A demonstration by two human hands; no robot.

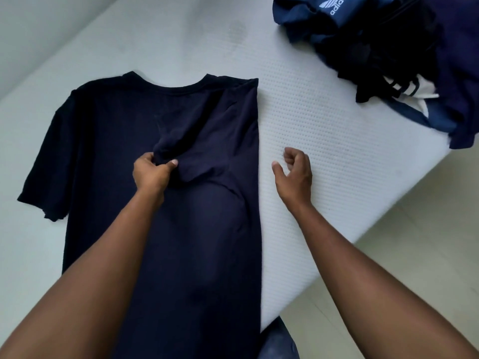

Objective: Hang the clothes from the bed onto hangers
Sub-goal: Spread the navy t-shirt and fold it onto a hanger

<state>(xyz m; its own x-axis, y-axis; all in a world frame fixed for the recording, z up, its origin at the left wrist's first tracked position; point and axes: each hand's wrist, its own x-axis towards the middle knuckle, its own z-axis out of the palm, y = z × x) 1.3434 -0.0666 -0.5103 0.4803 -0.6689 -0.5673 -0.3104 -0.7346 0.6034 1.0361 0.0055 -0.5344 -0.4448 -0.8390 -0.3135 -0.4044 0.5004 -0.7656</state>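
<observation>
While my left hand [153, 173] is pinching a bunched fold of the navy T-shirt [103, 141] — lying spread directly under it on the bed [324, 130] — I'm judging the shirt is being readied for a hanger. My right hand [295, 169] is hovering beside the shirt's edge, loosely curled, holding nothing; next it's needing a hanger, none showing.

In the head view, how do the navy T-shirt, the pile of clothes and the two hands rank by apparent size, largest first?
1. navy T-shirt
2. pile of clothes, partly cut off by the picture's edge
3. left hand and right hand: they look alike, so not ranked.
</observation>
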